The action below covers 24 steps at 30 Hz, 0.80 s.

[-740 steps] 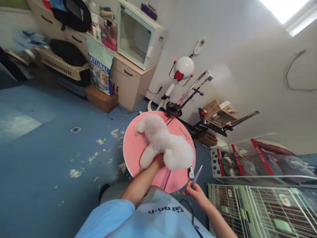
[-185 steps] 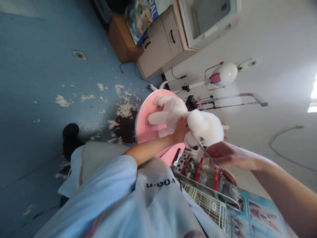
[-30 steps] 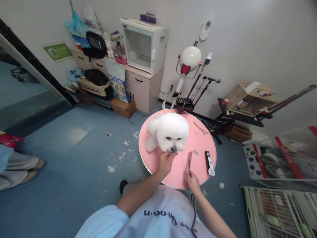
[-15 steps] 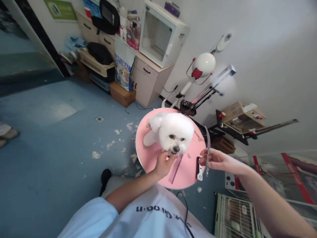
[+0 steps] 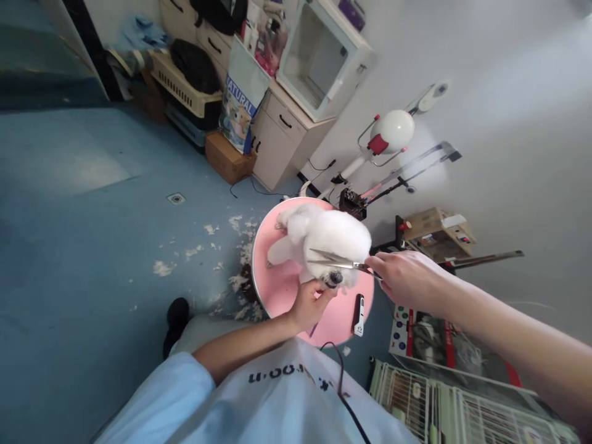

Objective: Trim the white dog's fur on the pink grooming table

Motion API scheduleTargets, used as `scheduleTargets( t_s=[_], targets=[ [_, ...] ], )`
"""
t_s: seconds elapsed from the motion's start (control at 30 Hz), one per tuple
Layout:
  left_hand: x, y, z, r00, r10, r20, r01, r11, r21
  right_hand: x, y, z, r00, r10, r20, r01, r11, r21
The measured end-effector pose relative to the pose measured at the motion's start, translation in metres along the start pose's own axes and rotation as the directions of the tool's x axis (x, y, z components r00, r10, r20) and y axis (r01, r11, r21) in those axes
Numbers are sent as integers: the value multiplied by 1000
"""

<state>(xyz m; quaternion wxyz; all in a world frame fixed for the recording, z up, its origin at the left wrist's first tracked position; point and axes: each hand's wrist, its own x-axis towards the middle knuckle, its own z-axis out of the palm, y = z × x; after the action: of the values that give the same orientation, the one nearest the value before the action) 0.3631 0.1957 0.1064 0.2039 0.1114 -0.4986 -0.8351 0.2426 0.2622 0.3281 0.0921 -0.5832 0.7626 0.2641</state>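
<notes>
A fluffy white dog (image 5: 340, 234) is on a round pink grooming table (image 5: 272, 290), its face toward me. My left hand (image 5: 309, 305) holds the dog's chin, thumb and fingers closed just under its muzzle. Closed around the handles of a pair of scissors (image 5: 345, 263), my right hand (image 5: 398, 274) is to the right of the dog's head. The blades are apart and lie across the front of the face, covering the eyes from my view. A black-and-white clipper (image 5: 359, 314) rests near the table's right edge. Part of a purple comb (image 5: 314, 330) shows beside my left wrist.
White hair clippings (image 5: 203, 250) litter the blue floor left of the table. Behind stand a cabinet (image 5: 282, 132), a lamp-like white device (image 5: 393, 131) and a tool holder (image 5: 354, 202). Wire cages (image 5: 416, 394) are at lower right. A dark cable (image 5: 342, 376) crosses my apron.
My right hand has moved from above the table's right edge to beside the dog's head, bringing the open scissors across its face. My left hand stays at the chin. The view has shifted slightly.
</notes>
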Motion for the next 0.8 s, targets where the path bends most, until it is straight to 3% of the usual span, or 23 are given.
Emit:
scheduleTargets(
  t_s=[0.13,0.37,0.47,0.57,0.63,0.67,0.73,0.8],
  targets=[
    [-1,8,-3,1000,-10,11,10,1000,8,2,-2,-4,1000,11,6,-11,1000,10],
    [-4,12,0,998,-53,18,53,998,16,9,-16,-15,999,-23,40,29,989,-148],
    [-3,7,-3,997,-43,58,41,999,22,11,-27,-22,998,-57,-6,54,978,-202],
    [1,-8,-20,990,-19,137,6,995,95,1,-26,-19,988,-107,-111,82,976,-203],
    [5,-23,-39,1000,8,-5,-7,984,177,-16,-13,-1,968,-120,-222,99,990,-102],
    [8,-31,-50,988,28,-155,7,976,217,-26,-4,15,955,-110,-276,105,994,-34],
    [20,-42,-67,932,82,-354,24,958,286,-45,13,64,934,-25,-356,60,995,86],
    [38,-47,-75,927,90,-364,16,960,279,-56,19,128,916,84,-392,-16,985,173]
  ],
)
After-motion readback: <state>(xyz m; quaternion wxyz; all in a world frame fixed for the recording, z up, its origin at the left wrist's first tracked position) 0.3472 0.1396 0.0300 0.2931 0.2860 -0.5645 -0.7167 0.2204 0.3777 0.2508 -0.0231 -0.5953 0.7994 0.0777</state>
